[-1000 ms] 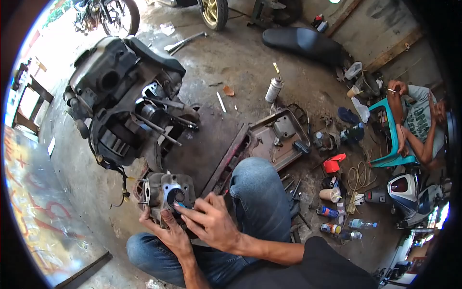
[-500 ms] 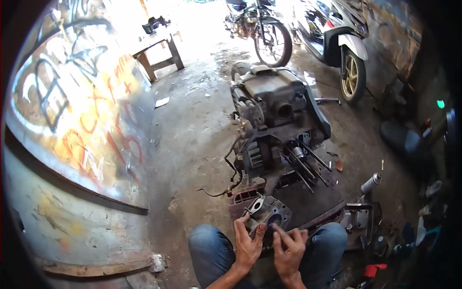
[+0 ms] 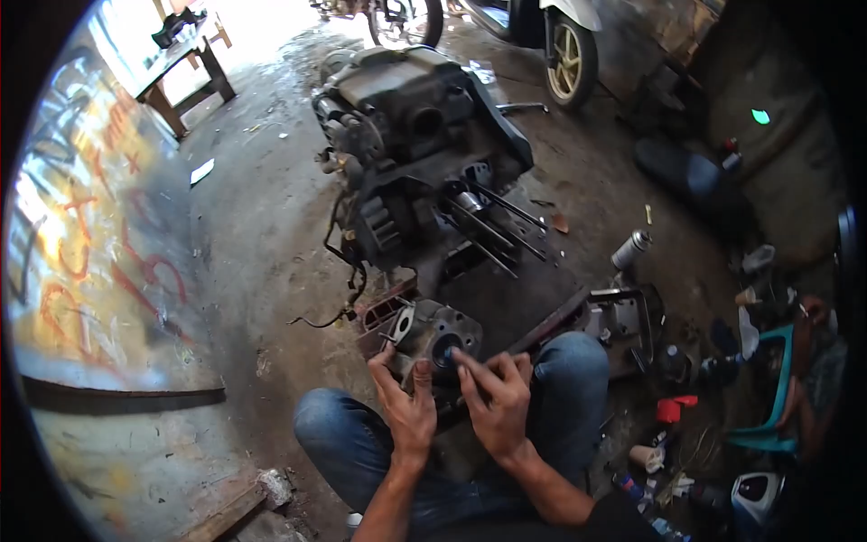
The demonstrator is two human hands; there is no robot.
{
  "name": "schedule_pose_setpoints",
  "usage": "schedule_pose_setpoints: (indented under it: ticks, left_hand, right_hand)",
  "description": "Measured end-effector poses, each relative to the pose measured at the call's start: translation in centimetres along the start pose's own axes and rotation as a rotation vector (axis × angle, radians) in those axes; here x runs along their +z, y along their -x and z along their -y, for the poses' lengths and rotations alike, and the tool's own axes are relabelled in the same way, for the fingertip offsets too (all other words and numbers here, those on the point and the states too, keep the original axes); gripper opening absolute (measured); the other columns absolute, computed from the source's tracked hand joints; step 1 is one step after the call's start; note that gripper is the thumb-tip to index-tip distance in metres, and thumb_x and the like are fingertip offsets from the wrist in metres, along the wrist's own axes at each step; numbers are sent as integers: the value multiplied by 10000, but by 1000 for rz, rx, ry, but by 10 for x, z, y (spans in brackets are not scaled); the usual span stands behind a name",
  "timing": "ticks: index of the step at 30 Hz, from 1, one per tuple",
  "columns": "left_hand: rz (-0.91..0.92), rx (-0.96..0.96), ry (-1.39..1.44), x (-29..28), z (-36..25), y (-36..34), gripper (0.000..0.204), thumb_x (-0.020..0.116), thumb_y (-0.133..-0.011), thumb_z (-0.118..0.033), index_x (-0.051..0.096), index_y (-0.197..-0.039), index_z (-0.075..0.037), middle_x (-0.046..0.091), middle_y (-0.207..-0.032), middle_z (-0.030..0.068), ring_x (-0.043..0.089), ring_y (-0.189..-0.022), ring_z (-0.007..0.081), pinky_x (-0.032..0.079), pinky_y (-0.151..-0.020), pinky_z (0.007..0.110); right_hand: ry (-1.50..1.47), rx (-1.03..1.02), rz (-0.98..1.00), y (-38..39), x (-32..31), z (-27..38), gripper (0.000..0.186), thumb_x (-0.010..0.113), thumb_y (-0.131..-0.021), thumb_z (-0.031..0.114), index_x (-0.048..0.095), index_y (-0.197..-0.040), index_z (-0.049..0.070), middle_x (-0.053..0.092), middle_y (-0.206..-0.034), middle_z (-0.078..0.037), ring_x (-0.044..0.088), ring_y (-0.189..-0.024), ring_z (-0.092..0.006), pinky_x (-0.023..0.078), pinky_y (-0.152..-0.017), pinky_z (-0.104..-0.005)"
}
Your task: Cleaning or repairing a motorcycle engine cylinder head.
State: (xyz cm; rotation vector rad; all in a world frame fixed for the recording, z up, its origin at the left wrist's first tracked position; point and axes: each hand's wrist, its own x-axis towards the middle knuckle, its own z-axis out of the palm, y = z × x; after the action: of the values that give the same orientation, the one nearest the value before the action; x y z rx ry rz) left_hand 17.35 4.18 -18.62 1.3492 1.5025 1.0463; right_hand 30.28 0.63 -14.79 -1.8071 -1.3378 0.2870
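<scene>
Head view, fingers (image 3: 473, 369) at metal casting (image 3: 432, 327), engine (image 3: 415, 167) beyond, spray can (image 3: 630, 250) rightward

Motorbike (image 3: 374, 24) cut off by top edge, engine part (image 3: 463, 324) partly hidden by left hand (image 3: 407, 414), bystander (image 3: 820, 370) blurred at rim

We see strong daylight flooding in at the upper left, bleaching the floor (image 3: 266, 68) and glaring off the painted wall (image 3: 99, 235). The right side falls dim, the hands (image 3: 408, 417) look slightly soft, and fisheye curvature bends edges toward a black rim.
</scene>
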Motion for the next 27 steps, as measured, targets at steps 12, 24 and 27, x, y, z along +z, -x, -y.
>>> schedule_pose_setpoints:
  ticks: [12,24,27]
  left_hand:
    - [-14,2,42,-2,-7,2,705,557,-1133,-600,432,-1441,22,529,-1402,217,506,-1331,308,375,-1188,443]
    - [14,43,-26,2,-11,4,688,565,-1134,-582,434,-1434,23,526,-1395,209,503,-1350,308,360,-1197,443]
    - [0,38,-27,-1,-6,4,679,565,-1138,-572,433,-1434,24,524,-1397,206,503,-1344,303,361,-1195,440]
  right_hand:
    - [-4,-93,53,23,10,-1,318,821,-949,151,855,-1260,205,577,-847,1,497,-877,-229,386,-856,-410]
    - [-114,79,-3,16,14,0,336,820,-948,130,851,-1281,171,549,-824,-28,498,-851,-231,404,-840,-398]
    - [-129,77,19,24,12,3,335,820,-951,135,847,-1284,155,557,-824,-29,499,-847,-231,405,-834,-407]
